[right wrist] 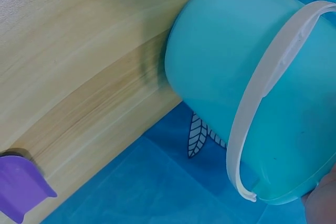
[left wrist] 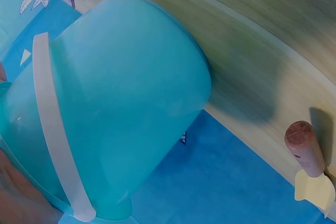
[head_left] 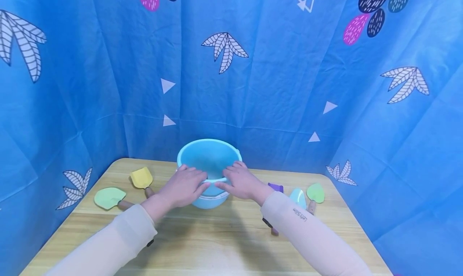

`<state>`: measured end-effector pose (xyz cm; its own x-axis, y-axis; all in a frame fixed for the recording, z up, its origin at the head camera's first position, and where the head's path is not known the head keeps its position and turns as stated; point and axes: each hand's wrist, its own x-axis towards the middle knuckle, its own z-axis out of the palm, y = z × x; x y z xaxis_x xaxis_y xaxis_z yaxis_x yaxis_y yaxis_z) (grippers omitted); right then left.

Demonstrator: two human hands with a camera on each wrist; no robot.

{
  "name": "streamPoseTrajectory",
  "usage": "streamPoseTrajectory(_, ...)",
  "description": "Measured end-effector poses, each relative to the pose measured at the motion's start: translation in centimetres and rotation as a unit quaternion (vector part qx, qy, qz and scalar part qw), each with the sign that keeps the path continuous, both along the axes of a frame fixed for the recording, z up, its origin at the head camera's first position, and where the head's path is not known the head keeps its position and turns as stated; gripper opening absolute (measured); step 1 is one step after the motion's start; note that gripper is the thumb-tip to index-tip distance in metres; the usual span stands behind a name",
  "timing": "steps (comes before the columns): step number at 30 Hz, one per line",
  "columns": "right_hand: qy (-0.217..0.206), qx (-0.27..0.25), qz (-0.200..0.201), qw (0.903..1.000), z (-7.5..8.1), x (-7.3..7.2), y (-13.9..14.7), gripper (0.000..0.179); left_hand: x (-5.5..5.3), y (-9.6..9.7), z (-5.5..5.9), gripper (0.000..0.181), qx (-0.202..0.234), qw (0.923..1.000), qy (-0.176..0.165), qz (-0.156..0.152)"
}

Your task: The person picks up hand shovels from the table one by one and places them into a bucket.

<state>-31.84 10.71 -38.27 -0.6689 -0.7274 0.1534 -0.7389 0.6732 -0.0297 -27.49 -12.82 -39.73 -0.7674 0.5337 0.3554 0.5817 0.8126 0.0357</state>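
Observation:
A light blue toy bucket [head_left: 209,202] is at the middle of the table, its round mouth facing up and towards me. My left hand [head_left: 185,186] grips the left side of the near rim, fingers over the edge and thumb outside. On the right side of that rim, my right hand [head_left: 243,182] holds on in the same way. A white handle [right wrist: 257,85] hangs down along the bucket's near wall. Both wrist views show the bucket's smooth side; whether its base touches the table I cannot tell.
Left of the bucket on the wooden table [head_left: 202,248] lie a yellow toy shovel [head_left: 142,178] and a pale green one [head_left: 109,198]. A purple shovel [right wrist: 23,184], a light blue one [head_left: 298,197] and a green one [head_left: 316,193] lie at right. Blue curtains [head_left: 275,87] surround the table.

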Motion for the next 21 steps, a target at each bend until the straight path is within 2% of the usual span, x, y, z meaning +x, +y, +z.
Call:
streamPoseTrajectory(12, 0.002, -0.008, 0.002, 1.0000, -0.03, 0.39, 0.37, 0.047, 0.17, 0.21, -0.06, 0.028, -0.002, 1.0000, 0.002, -0.008)
streamPoseTrajectory(21, -0.006, -0.007, -0.003, 1.0000, 0.18, 0.83, 0.72, 0.045, 0.45, 0.64, 0.15, 0.024, 0.004, 0.9999, -0.003, -0.014)
